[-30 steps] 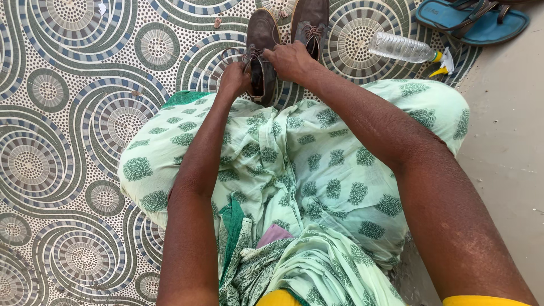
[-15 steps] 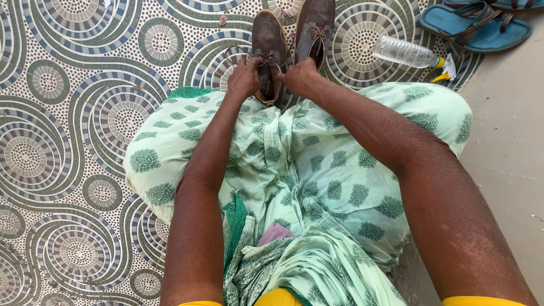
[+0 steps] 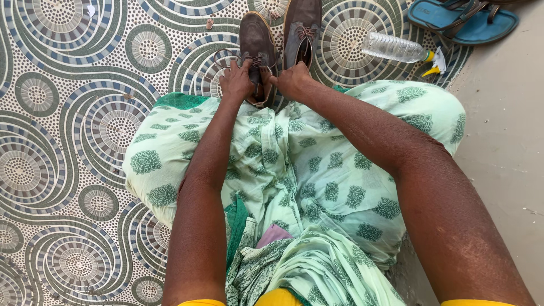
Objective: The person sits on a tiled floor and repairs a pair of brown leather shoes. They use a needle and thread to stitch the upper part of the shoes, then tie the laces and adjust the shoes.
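Brown shoes [image 3: 280,34], green-printed cloth [image 3: 317,170], swirl-patterned mat [image 3: 73,113].

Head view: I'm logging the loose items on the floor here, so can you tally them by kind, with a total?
Brown lace-up shoes: 2, the left shoe under the left hand, the right shoe by the right hand
Blue sandals: 2, overlapping
Clear plastic bottle: 1, lying down
Total: 5

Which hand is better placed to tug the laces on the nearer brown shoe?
Probably left. The left hand already rests on the nearer brown shoe at its laces, while the right hand sits between it and the second shoe.
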